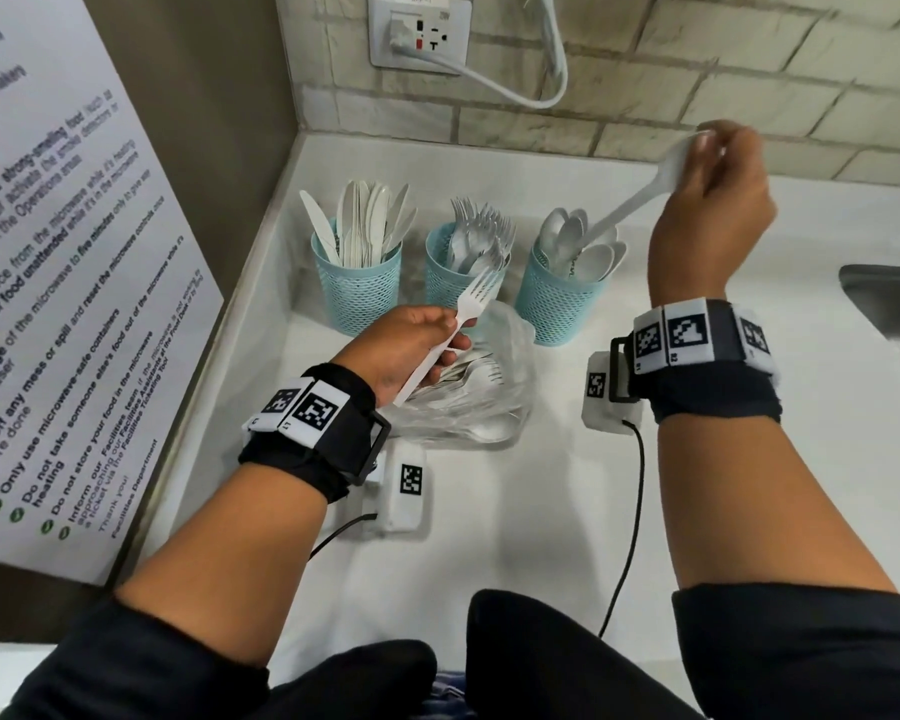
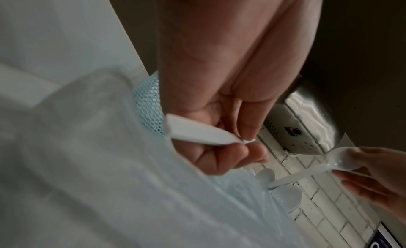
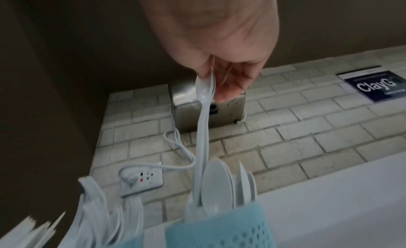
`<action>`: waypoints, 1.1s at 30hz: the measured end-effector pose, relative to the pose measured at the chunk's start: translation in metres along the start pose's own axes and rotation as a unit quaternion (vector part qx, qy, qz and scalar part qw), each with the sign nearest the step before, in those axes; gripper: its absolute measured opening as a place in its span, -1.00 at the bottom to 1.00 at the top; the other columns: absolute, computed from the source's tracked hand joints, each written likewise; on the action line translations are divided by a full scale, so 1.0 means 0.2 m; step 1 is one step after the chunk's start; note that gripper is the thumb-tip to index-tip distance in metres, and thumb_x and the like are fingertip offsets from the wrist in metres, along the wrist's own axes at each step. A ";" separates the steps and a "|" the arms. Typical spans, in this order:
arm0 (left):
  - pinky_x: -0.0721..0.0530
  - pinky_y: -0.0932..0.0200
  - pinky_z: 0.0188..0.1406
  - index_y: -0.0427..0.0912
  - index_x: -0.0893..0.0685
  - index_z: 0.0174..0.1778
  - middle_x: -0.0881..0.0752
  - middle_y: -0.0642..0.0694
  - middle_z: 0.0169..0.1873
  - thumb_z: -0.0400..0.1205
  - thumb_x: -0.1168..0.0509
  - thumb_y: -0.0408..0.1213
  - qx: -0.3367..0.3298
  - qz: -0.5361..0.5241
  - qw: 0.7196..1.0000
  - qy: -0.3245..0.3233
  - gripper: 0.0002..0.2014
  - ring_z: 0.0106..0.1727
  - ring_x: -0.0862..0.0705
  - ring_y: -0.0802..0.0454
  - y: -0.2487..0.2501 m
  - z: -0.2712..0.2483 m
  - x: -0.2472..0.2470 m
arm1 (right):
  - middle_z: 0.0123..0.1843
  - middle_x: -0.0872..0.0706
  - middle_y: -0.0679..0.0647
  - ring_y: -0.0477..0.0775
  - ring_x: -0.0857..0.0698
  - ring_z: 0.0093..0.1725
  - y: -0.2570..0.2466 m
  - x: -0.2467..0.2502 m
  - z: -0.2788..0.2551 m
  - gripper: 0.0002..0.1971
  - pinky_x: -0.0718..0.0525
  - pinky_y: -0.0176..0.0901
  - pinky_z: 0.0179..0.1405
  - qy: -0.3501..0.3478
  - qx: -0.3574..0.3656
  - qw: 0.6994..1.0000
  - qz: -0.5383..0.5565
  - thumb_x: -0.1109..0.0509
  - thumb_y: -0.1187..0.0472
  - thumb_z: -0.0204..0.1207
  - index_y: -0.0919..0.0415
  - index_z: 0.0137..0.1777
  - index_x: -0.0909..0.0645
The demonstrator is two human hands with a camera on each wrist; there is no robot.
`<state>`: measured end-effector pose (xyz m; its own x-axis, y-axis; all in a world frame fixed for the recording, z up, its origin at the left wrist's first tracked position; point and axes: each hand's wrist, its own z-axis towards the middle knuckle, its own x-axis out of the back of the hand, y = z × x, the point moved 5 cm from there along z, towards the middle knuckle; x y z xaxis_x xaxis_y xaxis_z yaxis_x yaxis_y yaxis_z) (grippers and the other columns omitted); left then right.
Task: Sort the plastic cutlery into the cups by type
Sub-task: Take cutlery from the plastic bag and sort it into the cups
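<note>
Pinching a spoon [image 1: 640, 192] by its bowl, the right hand [image 1: 718, 200] is lowering it handle-first into the right cup [image 1: 557, 298]; left hand [image 1: 406, 345] is gripping a fork [image 1: 450, 335], probably bound for the middle cup [image 1: 450, 283].

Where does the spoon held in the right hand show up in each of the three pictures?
Head: spoon upper right, handle dipping into the spoon cup.
Left wrist: right edge, bowl pinched by the right hand.
Right wrist: centre, hanging from the fingers.
Shared landmark: the spoon cup, in all three.
</note>
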<state>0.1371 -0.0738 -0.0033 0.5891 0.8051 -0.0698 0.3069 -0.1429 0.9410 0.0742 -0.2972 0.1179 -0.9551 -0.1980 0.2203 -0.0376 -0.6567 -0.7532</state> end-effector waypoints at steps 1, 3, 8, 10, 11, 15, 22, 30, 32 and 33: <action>-0.45 0.36 -0.50 -0.23 -0.67 0.13 -0.65 0.01 -0.32 0.73 -0.10 -0.34 0.001 0.004 1.000 0.001 -0.76 -0.42 -0.51 0.19 0.00 0.00 0.00 | -0.19 -0.66 -0.10 -0.16 -0.55 -0.25 0.02 -0.02 -0.02 -0.72 -0.33 -0.52 -0.34 -0.022 0.002 0.999 -0.024 -0.13 0.12 0.67 0.20 0.13 -0.65; -0.45 0.35 -0.48 -0.23 -0.65 0.17 -0.66 0.02 -0.30 0.73 -0.10 -0.35 0.002 0.008 1.000 0.002 -0.76 -0.39 -0.52 0.19 0.00 -0.01 0.00 | -0.06 -0.77 0.00 -0.01 -0.66 -0.11 0.06 -0.07 -0.06 -0.72 -0.34 -0.49 -0.25 -0.069 0.000 0.996 -0.062 -0.15 0.12 0.66 0.14 0.17 -0.67; -0.45 0.36 -0.46 -0.19 -0.66 0.10 -0.66 -0.01 -0.28 0.73 -0.09 -0.37 -0.001 0.002 1.000 0.011 -0.78 -0.39 -0.53 0.18 0.00 -0.02 0.02 | 0.08 -0.80 0.18 0.14 -0.74 0.06 0.17 -0.17 -0.14 -0.70 -0.53 -0.34 -0.01 -0.165 0.012 0.982 -0.095 -0.19 0.27 0.60 0.19 0.21 -0.69; -0.45 0.36 -0.47 -0.21 -0.65 0.10 -0.65 -0.02 -0.28 0.73 -0.09 -0.38 -0.002 -0.004 1.000 0.015 -0.78 -0.38 -0.52 0.18 0.01 -0.02 0.02 | 0.03 -0.80 0.26 0.21 -0.74 0.02 0.19 -0.19 -0.16 -0.69 -0.62 -0.15 0.01 -0.185 0.024 0.978 -0.097 -0.20 0.33 0.58 0.22 0.20 -0.70; -0.45 0.37 -0.48 -0.21 -0.65 0.11 -0.64 -0.02 -0.28 0.73 -0.08 -0.38 -0.002 -0.006 1.000 0.016 -0.77 -0.38 -0.52 0.17 0.01 -0.02 0.02 | 0.01 -0.80 0.29 0.25 -0.73 0.01 0.21 -0.20 -0.17 -0.68 -0.63 -0.10 -0.01 -0.193 0.033 0.975 -0.106 -0.20 0.36 0.56 0.23 0.20 -0.71; -0.45 0.38 -0.50 -0.23 -0.64 0.13 -0.65 -0.03 -0.28 0.73 -0.08 -0.39 -0.003 -0.013 1.000 0.017 -0.77 -0.39 -0.52 0.18 0.01 -0.02 0.02 | -0.02 -0.78 0.34 0.33 -0.68 0.10 0.27 -0.25 -0.17 -0.64 -0.62 -0.09 0.01 -0.229 0.057 0.959 -0.156 -0.17 0.37 0.55 0.14 0.21 -0.71; -0.54 0.42 -0.51 -0.29 -0.62 0.22 -0.69 -0.04 -0.25 0.72 -0.10 -0.39 0.000 -0.037 0.999 0.020 -0.75 -0.38 -0.60 0.20 0.01 -0.02 0.03 | 0.25 -0.70 0.14 0.22 -0.45 0.35 0.14 -0.21 -0.17 -0.58 -0.48 -0.06 0.30 -0.209 0.072 0.966 -0.136 -0.19 0.32 0.51 0.15 0.36 -0.59; -0.63 0.42 -0.50 -0.21 -0.62 0.14 -0.76 -0.02 -0.25 0.70 -0.15 -0.38 -0.014 -0.066 0.998 0.018 -0.82 -0.41 -0.71 0.23 0.02 -0.03 0.03 | -0.18 -0.74 -0.03 -0.20 -0.63 -0.48 -0.06 -0.29 -0.26 -0.76 -0.62 -0.37 -0.26 -0.357 0.058 0.932 0.011 -0.40 0.17 0.52 0.13 0.16 -0.71; -0.63 0.42 -0.48 -0.17 -0.64 0.07 -0.79 0.03 -0.31 0.70 -0.16 -0.38 -0.022 -0.072 0.997 0.013 -0.84 -0.41 -0.72 0.22 0.03 -0.04 0.03 | -0.20 -0.74 0.00 -0.26 -0.62 -0.56 -0.06 -0.34 -0.30 -0.70 -0.59 -0.51 -0.36 -0.427 0.041 0.903 -0.007 -0.45 0.14 0.50 0.15 0.22 -0.68; -0.63 0.41 -0.46 -0.16 -0.64 0.04 -0.79 0.05 -0.33 0.70 -0.16 -0.38 -0.027 -0.073 0.997 0.009 -0.84 -0.41 -0.72 0.22 0.04 -0.04 0.03 | -0.22 -0.74 0.02 -0.24 -0.62 -0.58 -0.06 -0.36 -0.33 -0.67 -0.58 -0.52 -0.41 -0.458 0.028 0.888 -0.010 -0.46 0.14 0.49 0.16 0.25 -0.66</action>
<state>0.1376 -0.0648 0.0059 0.5268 0.8256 -0.2024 0.3474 0.0082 0.9377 0.1240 -0.2277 0.0703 -0.3130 -0.6790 0.6641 -0.0127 -0.6962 -0.7178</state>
